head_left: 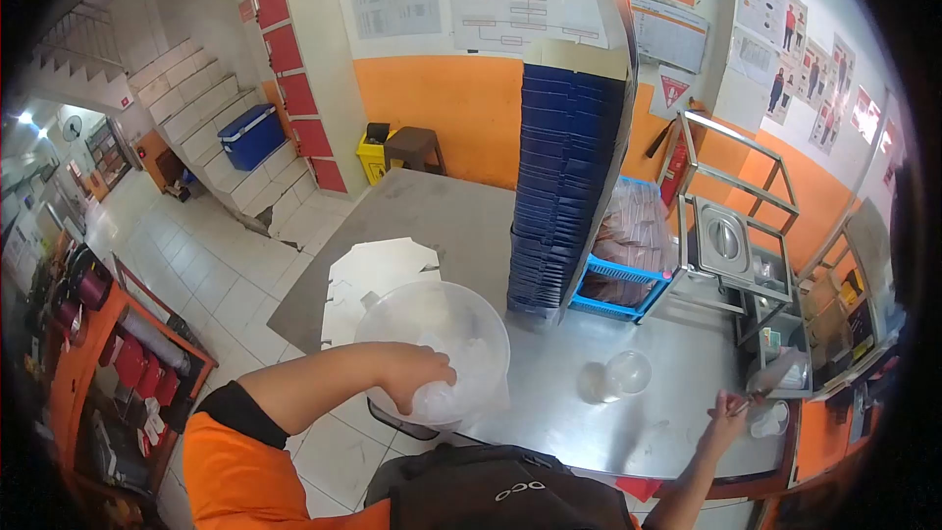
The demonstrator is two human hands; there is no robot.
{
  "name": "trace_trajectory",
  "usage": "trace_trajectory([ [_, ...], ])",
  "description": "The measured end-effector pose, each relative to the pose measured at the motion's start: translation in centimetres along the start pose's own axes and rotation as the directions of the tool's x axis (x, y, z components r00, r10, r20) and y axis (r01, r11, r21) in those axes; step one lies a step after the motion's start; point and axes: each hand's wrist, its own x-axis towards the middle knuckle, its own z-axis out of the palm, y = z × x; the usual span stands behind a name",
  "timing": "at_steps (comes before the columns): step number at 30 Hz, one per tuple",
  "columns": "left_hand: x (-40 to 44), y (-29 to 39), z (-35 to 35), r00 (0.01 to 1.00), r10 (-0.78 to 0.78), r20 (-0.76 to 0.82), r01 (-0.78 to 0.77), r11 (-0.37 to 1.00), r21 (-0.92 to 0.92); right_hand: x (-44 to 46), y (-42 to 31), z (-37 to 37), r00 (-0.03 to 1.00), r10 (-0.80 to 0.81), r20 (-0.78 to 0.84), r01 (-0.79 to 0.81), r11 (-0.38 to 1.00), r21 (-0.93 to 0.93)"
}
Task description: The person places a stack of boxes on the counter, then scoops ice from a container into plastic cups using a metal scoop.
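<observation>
My left hand point(417, 375) reaches into a large translucent plastic tub point(481, 319) at the table's near edge. Its fingers curl round a clear plastic piece, whose exact shape I cannot make out. At the right, my right hand point(728, 409) grips a thin metal utensil point(760, 395), its far end hard to make out. Just below that hand stands a small white cup point(768, 419). Between the two hands, a clear plastic cup point(628, 373) rests on the steel table point(677, 353). Flat white cardboard point(378, 260) lies behind the tub.
A tall stack of dark blue folded boxes point(564, 157) rises mid-table. Beside it, a blue basket point(613, 290) holds bagged brown items. A metal rack with a lidded steel pan point(724, 238) stands at the right. Red-doored lockers point(294, 69) line the back wall.
</observation>
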Motion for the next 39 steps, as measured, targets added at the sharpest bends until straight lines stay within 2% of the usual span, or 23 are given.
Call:
trace_trajectory([
  [1,-0.1,-0.1,-0.2,1.000,0.017,-0.012,-0.017,1.000,0.015,-0.9,-1.2,1.0,0.998,-0.015,0.062,0.014,1.000,0.016],
  [3,-0.5,-0.2,-0.5,0.998,0.050,-0.033,-0.048,0.998,0.045,-3.3,-5.5,2.6,0.979,0.036,0.201,-0.054,0.995,0.086],
  [4,-0.7,-0.7,-0.4,0.994,0.077,-0.082,-0.079,0.997,-0.021,-4.2,-6.7,3.0,0.961,0.058,0.270,-0.093,0.989,0.118],
  [7,-1.6,-1.9,-0.6,0.959,0.100,-0.264,-0.149,0.973,-0.175,-5.9,-5.7,4.0,0.888,-0.244,0.390,0.232,0.970,0.078],
  [8,-2.6,-1.2,-1.3,0.936,0.075,-0.343,-0.152,0.967,-0.202,-7.0,-8.2,4.6,0.885,-0.207,0.416,0.206,0.977,0.049],
  [9,-3.4,-0.9,-1.9,0.907,0.049,-0.418,-0.157,0.961,-0.229,-8.1,-12.3,5.0,0.875,-0.035,0.482,0.046,0.999,-0.011],
  [11,-4.5,-1.0,-1.5,0.855,-0.136,-0.501,-0.243,0.748,-0.618,-9.2,-13.7,6.0,0.815,-0.122,0.567,0.087,0.992,0.089],
  [12,-4.8,-1.0,-1.1,0.828,-0.239,-0.507,-0.297,0.579,-0.759,-9.8,-14.4,6.6,0.782,-0.185,0.596,0.145,0.983,0.115],
  [13,-4.6,-0.7,-0.8,0.792,-0.244,-0.559,-0.446,0.393,-0.804,-10.2,-15.1,7.1,0.744,-0.247,0.621,0.202,0.969,0.144],
  [14,-4.2,-0.4,-0.3,0.752,-0.264,-0.604,-0.575,0.186,-0.797,-10.4,-15.8,7.5,0.659,-0.306,0.687,0.279,0.948,0.155],
  [15,-4.0,-0.1,0.0,0.709,-0.297,-0.639,-0.676,-0.028,-0.736,-11.0,-18.3,7.8,0.613,-0.294,0.734,0.273,0.950,0.152],
  [17,-4.2,0.8,0.1,0.729,-0.327,-0.601,-0.684,-0.308,-0.661,-11.8,-19.1,9.3,0.553,-0.402,0.730,0.265,0.915,0.304],
  [18,-4.3,1.1,0.2,0.741,-0.338,-0.580,-0.669,-0.440,-0.599,-12.3,-20.1,9.9,0.575,-0.367,0.731,0.202,0.930,0.309],
  [20,-4.1,1.3,0.5,0.744,-0.367,-0.558,-0.666,-0.472,-0.578,-13.3,-22.5,11.3,0.611,-0.290,0.737,0.071,0.947,0.313],
  [21,-4.1,1.3,0.7,0.748,-0.381,-0.544,-0.662,-0.490,-0.567,-13.8,-23.4,12.5,0.601,-0.421,0.680,0.270,0.907,0.324],
  [23,-3.8,1.3,1.1,0.739,-0.407,-0.536,-0.673,-0.421,-0.608,-14.4,-24.7,15.2,0.499,-0.658,0.564,0.628,0.723,0.288],
  [26,-3.6,1.3,1.4,0.729,-0.463,-0.504,-0.671,-0.338,-0.660,-14.9,-26.6,15.6,0.265,-0.455,0.850,0.719,0.681,0.140],
  [29,-3.9,1.4,0.8,0.721,-0.486,-0.493,-0.670,-0.309,-0.675,-13.8,-29.5,15.1,0.474,-0.491,0.731,0.460,0.846,0.270],
  [32,-4.2,1.9,0.9,0.749,-0.476,-0.461,-0.644,-0.358,-0.676,-15.4,-27.9,17.2,0.250,-0.278,0.927,0.692,0.721,0.030],
  [35,-4.1,1.1,1.6,0.752,-0.485,-0.447,-0.638,-0.366,-0.677,-14.9,-27.9,17.3,0.200,-0.303,0.932,0.673,0.733,0.094],
  [39,-3.7,1.4,1.5,0.707,-0.505,-0.495,-0.694,-0.360,-0.624,-14.7,-28.8,18.0,0.337,-0.366,0.867,0.691,0.722,0.036],
])
